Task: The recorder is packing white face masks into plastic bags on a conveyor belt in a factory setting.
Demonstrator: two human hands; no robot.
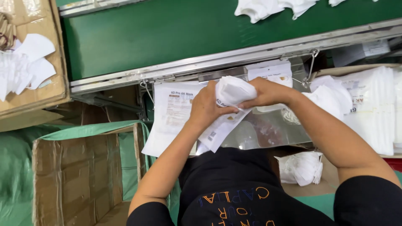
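Both hands meet at the middle of the view, closed on the same things. The left hand (208,106) pinches a flat printed pouch (217,132), thumb on top, fingers hidden beneath; the pouch hangs from that grip with its long axis running from about 1 o'clock down to 7 o'clock. The right hand (266,92) comes in from 3 o'clock and is clenched round a folded white mask (234,90), which sits at the pouch's upper end, just at 1 o'clock of the left hand and touching it. The mask's long axis lies roughly 10 to 4 o'clock. Whether its edge is already inside the pouch mouth cannot be told. More pouches (173,109) hang behind at 9 o'clock, a stack of packed ones (372,104) at 3 o'clock, and a green belt (188,33) with loose masks (272,8) runs at 12 o'clock
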